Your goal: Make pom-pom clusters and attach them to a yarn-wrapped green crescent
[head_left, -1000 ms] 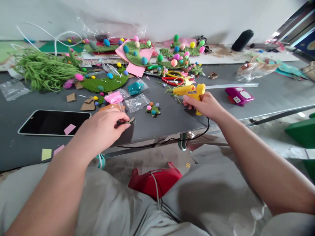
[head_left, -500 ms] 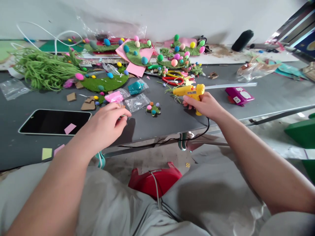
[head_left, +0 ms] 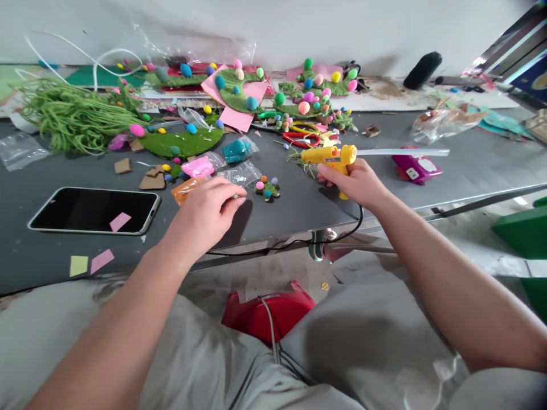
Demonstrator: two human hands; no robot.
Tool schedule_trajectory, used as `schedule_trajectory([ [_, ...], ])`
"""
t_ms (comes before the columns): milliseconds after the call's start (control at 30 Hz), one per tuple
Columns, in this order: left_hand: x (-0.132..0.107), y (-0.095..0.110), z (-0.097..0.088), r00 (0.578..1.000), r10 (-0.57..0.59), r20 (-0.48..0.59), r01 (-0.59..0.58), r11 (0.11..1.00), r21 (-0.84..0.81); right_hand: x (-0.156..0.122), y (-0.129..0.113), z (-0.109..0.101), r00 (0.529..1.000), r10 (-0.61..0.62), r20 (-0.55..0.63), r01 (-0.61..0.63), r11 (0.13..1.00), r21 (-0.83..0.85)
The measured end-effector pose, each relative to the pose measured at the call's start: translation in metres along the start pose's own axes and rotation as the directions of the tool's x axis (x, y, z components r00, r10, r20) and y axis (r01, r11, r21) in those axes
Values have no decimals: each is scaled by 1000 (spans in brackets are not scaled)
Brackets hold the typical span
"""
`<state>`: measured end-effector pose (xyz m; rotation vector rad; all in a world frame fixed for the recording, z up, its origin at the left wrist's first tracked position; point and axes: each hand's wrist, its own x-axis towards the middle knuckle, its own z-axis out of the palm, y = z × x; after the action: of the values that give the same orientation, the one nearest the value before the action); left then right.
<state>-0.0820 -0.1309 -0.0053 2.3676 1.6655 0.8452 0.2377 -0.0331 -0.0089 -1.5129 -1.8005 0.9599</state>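
one glue gun (head_left: pixel 330 156) — in right hand (head_left: pixel 355 181), left hand (head_left: pixel 212 206) apart

One view only: head cam, worn by the person, looking fwd & down from above the gray trousers (head_left: pixel 179 353), which fill much of the bottom. Both forearms (head_left: pixel 132 307) reach in from the lower corners (1st-person angle, obv.). It faces a gray worktable (head_left: pixel 478 159) running across the frame, front edge slanting up to the R, w/ a whitish wall (head_left: pixel 299 28) along the top. Range is close: left hand (head_left: pixel 207 210) & right hand (head_left: pixel 352 181) approx. mid-ht; wall's farther off.
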Motion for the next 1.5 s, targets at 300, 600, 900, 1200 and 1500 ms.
schedule_trajectory([
  [300,-2,25,15,978,-206,35,193,824,-533,3,0,11,989,-91,-118,52,953,-299],
  [600,-2,39,12,922,-326,210,367,560,-743,-30,-15,-23,970,-207,-126,144,911,-388],
  [900,-1,41,9,912,-339,232,391,542,-744,-57,-54,43,815,-548,188,555,831,15],
  [1200,2,25,4,889,-347,300,442,473,-762,-44,-65,53,832,-546,95,543,838,58],
  [1500,4,21,5,913,-289,286,407,615,-676,-15,-67,61,828,-561,-2,554,818,-152],
])
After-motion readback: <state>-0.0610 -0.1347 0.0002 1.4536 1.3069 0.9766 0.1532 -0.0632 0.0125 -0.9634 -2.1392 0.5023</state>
